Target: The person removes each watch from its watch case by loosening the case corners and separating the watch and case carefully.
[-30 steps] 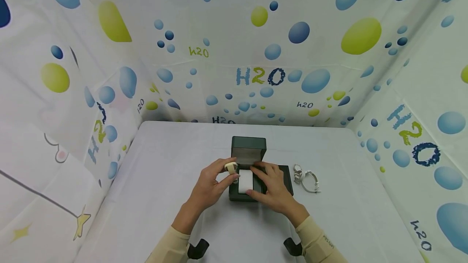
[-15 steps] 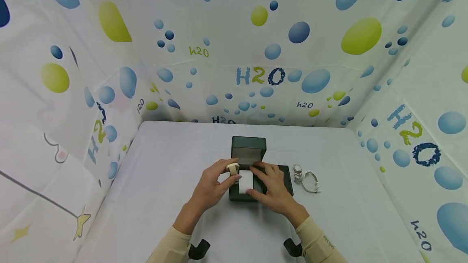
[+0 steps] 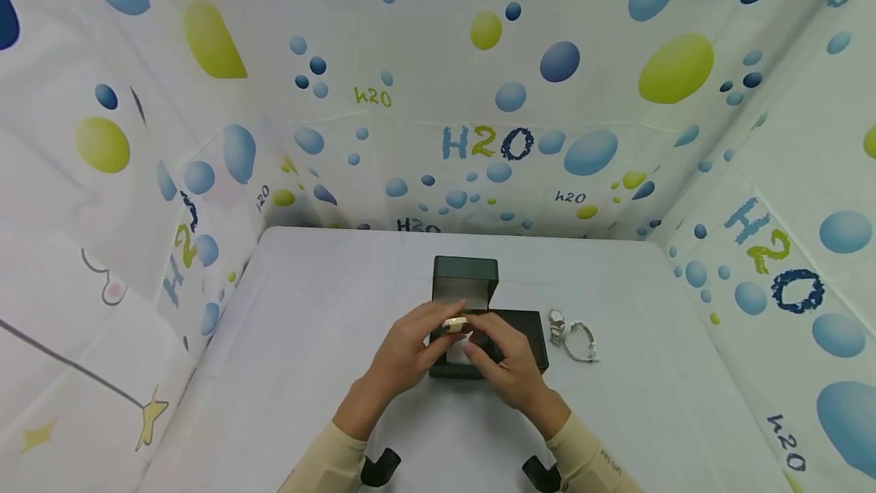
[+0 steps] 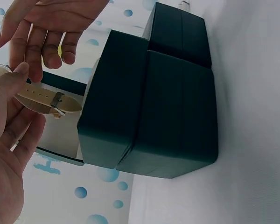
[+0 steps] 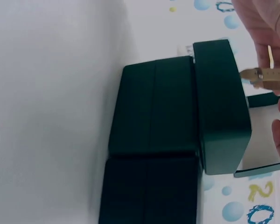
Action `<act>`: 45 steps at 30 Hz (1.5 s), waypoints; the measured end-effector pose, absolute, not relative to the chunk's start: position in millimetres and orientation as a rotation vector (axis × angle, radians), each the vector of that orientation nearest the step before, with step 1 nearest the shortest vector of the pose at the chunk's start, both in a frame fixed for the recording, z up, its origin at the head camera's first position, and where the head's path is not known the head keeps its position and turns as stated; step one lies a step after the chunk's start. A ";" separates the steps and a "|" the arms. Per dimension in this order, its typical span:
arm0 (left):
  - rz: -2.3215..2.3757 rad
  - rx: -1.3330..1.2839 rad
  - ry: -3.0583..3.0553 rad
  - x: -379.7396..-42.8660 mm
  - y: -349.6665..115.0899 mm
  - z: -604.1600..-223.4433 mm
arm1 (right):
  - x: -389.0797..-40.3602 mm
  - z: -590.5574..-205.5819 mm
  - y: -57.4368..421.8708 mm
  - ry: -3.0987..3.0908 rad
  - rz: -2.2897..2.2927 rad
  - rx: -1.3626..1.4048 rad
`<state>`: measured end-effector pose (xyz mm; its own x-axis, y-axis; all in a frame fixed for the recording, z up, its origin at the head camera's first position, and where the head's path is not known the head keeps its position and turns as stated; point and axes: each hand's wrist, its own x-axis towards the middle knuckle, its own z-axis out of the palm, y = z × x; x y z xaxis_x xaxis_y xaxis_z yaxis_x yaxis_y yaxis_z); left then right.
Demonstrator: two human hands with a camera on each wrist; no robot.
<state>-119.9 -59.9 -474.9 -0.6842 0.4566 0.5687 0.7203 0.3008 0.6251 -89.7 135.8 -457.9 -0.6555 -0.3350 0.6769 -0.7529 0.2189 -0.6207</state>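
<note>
My left hand (image 3: 404,348) pinches a wristwatch with a beige strap (image 3: 455,325) above an open dark green watch box (image 3: 441,370). In the left wrist view the buckled strap (image 4: 44,97) points toward the box, and the left thumb lies across the watch near its face. My right hand (image 3: 506,360) is close on the other side, its fingers loosely bent and their tips right by the watch. A white cushion (image 3: 457,354) shows inside the box beneath the hands. The raised lid (image 3: 466,268) stands at the back; the fingers hide part of the watch.
A second dark green box (image 3: 535,326), closed, stands against the open one's right side. Farther right on the white table lie a silver-coloured watch (image 3: 557,323) and a light-strapped watch (image 3: 582,341). Patterned curtains (image 3: 438,97) surround the table.
My left hand has carried the watch rightward from the box's left edge to over the cushion. My right hand has moved from the box and cushion up beside the watch.
</note>
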 end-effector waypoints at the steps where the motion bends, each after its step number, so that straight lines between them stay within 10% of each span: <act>1: -1.318 -1.075 -2.280 -119.9 -59.4 -474.0 | -88.4 -455.1 134.9 -2.100 1.424 1.009; 45: -0.864 -1.037 -2.295 -123.7 -57.8 -468.3 | -84.8 -446.0 147.9 -2.109 1.322 0.805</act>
